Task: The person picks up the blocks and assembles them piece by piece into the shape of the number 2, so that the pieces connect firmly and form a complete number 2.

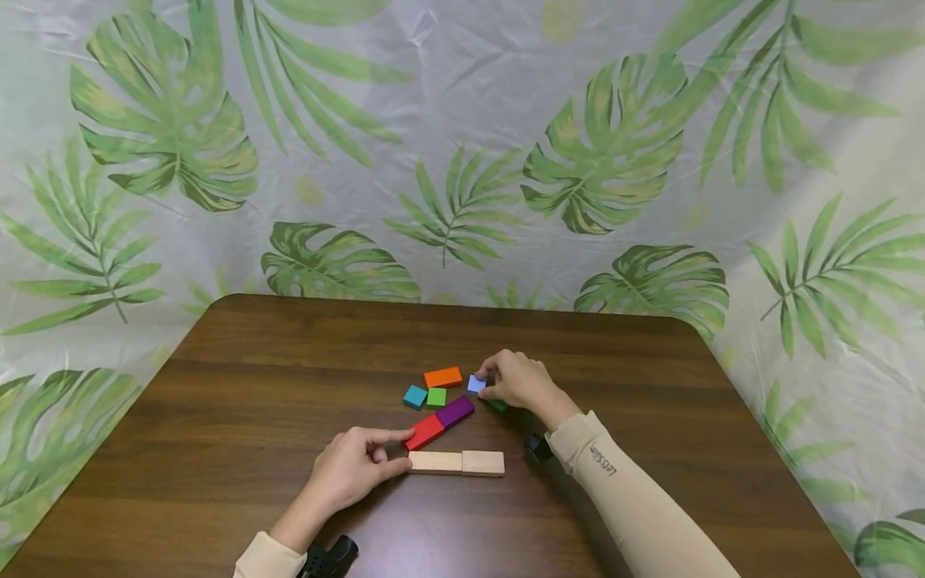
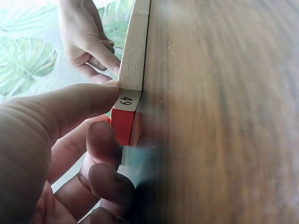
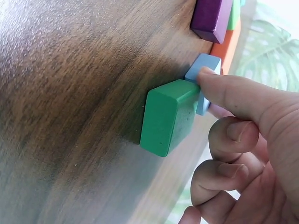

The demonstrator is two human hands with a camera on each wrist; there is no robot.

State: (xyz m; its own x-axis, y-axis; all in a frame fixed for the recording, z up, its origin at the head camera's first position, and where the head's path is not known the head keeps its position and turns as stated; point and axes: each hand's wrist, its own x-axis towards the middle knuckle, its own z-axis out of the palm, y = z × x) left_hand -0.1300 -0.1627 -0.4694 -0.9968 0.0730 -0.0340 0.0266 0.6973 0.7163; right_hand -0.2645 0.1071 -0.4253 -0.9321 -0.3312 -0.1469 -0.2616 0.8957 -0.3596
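Right hand (image 1: 522,381): thumb and index finger pinch the blue block (image 1: 476,384), the gap narrow, just the block's width; other fingers curl loosely.
Blue block: at the right fingertips, small, flat-sided; cannot tell whether it rests on the table (image 1: 289,361).
Green block (image 3: 161,116): near the right thumb, on the wrist side of the blue block, mostly under the hand from the head view; contact between the two unclear.
Left hand (image 1: 361,459): index and thumb stand a little apart, index touching the near end of the red block (image 1: 425,432), thumb touching the left end of the first pale block (image 1: 436,461); no pinch shows.
Purple block (image 1: 456,412): end to end with the red block, slanting away from the left index toward the right fingers.
Second pale block (image 1: 483,463): right of the left thumb, end to end with the first.
Orange block (image 1: 443,377): left of the right fingertips, beyond the lime block (image 1: 437,396).
Teal block (image 1: 415,396): beyond the left index tip, beside the lime block.
Painted faces: probably light, stiff wood; smooth, perhaps slightly slippery; hardly fragile.
Opposite sides: likely best hold, thumb facing index; long blocks by their long sides near the middle, since pressure on one end could skew a pair.
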